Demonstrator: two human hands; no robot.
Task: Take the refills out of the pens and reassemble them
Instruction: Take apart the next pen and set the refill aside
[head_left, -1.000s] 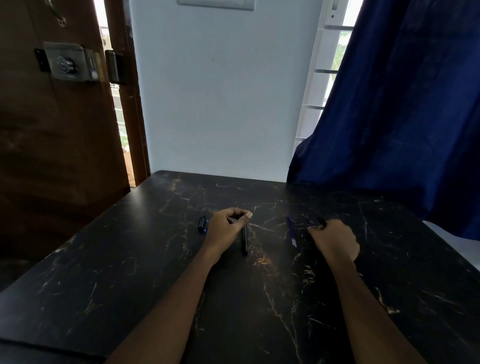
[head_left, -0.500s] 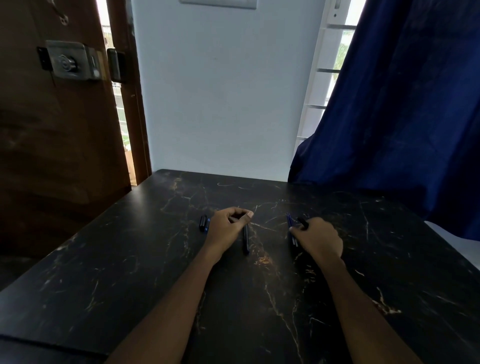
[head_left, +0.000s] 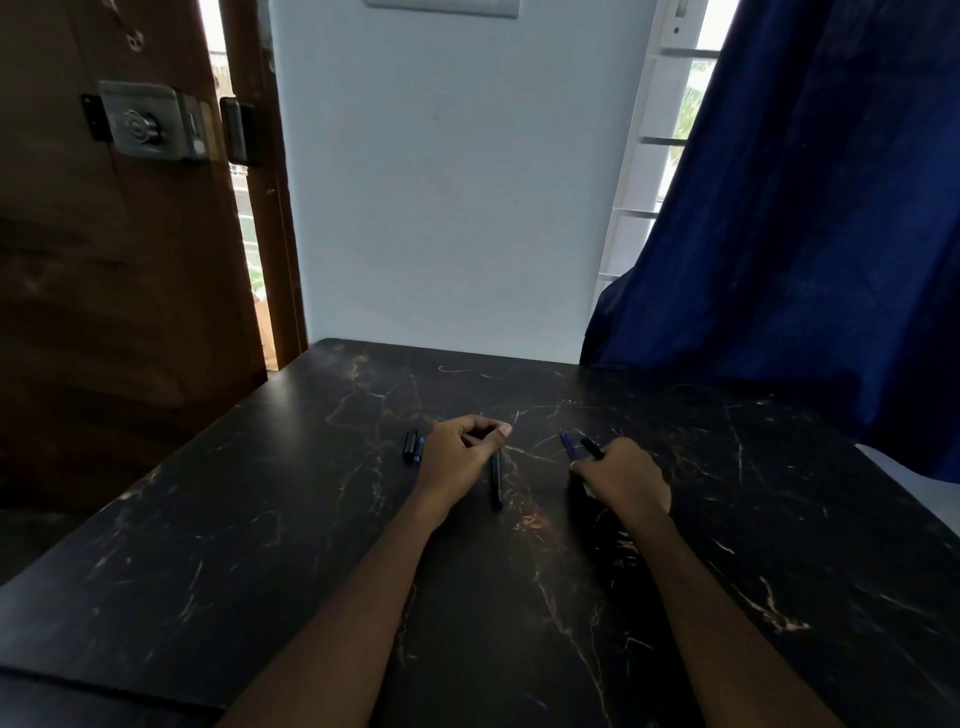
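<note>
My left hand (head_left: 460, 460) rests on the black marble table (head_left: 260, 545), its fingers curled shut around a dark pen barrel (head_left: 497, 480) that sticks out toward me. Two short caps, one black (head_left: 410, 446) and one blue (head_left: 420, 450), lie just left of that hand. My right hand (head_left: 623, 475) is closed on a black pen part (head_left: 592, 448) that points away from me. A thin blue refill (head_left: 568, 446) lies on the table right beside those fingers; whether the hand touches it is unclear.
A dark blue curtain (head_left: 805, 234) hangs over the table's far right corner. A brown wooden door (head_left: 104, 260) with a metal lock stands at the left. A white wall (head_left: 441, 182) closes off the table's far edge.
My right hand has slid left across the table with the black pen part, ending beside the blue refill. The left hand has stayed where it was.
</note>
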